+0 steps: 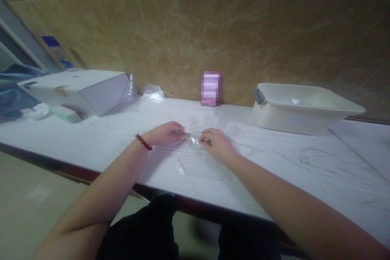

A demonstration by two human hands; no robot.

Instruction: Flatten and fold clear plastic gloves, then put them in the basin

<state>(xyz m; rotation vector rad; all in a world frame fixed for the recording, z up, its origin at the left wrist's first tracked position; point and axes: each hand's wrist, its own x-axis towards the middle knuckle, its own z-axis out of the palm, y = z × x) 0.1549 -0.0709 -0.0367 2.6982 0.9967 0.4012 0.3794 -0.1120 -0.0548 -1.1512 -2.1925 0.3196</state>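
Note:
A clear plastic bag [194,143] lies on the white wood-grain table in front of me, its shiny folds catching the light. My left hand [169,133], with a dark red bead bracelet [144,142] at the wrist, pinches the bag's left side. From the right, my right hand [217,144] grips it with thumb and fingers bent together. A short stretch of film shows between the two hands. The bag's outline is faint against the table, and whether it holds anything I cannot tell.
A cream plastic basin [283,118] with a grey handle stands at the right. At the left are a white box [73,85] and a pale green block [65,113]. Crumpled clear plastic [152,94] and an upright phone-like object with a blurred face [211,88] sit by the wall.

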